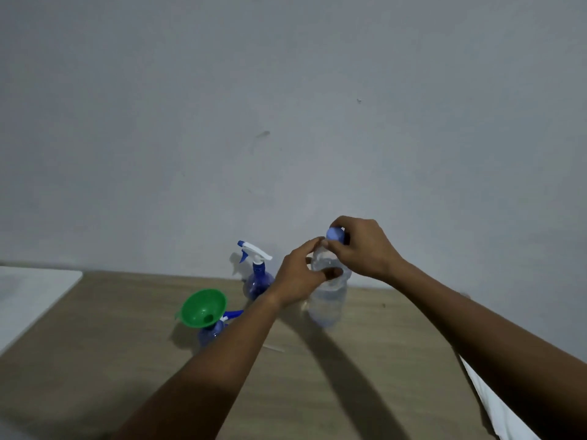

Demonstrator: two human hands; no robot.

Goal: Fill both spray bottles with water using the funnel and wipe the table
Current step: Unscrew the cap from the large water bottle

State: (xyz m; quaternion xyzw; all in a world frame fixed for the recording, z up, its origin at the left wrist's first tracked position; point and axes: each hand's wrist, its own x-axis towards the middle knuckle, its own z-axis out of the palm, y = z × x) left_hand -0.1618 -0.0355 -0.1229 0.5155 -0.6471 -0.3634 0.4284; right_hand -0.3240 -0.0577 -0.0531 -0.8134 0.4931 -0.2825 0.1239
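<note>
Right fingers (333,246): they are curled around the blue cap (335,234) of the clear water bottle (328,300), pinching it from the top.
Left fingers (313,246): they are wrapped around the shoulder of the water bottle, just below the cap, and hold it steady.
Right hand (362,246): it sits above the bottle, the wrist coming from the right side.
Left hand (298,274): it sits beside the bottle's upper part, touching it.
Water bottle: it stands upright on the tabletop (365,360), near the wall, and looks mostly full.
Cap state: I cannot tell if it is on tight or already loose.
Spray bottle with trigger head (257,277): it is blue, standing behind and left of the left hand, with its sprayer on.
Spray bottle with funnel (211,333): it is nearer the front, and the green funnel (203,308) is sitting in its neck.
Step in hand: most likely working the cap of the water bottle around a pour into the funnel.
Next move: if the cap comes off, the bottle must be lifted and tipped slowly over the funnel, so that water does not overflow.
</note>
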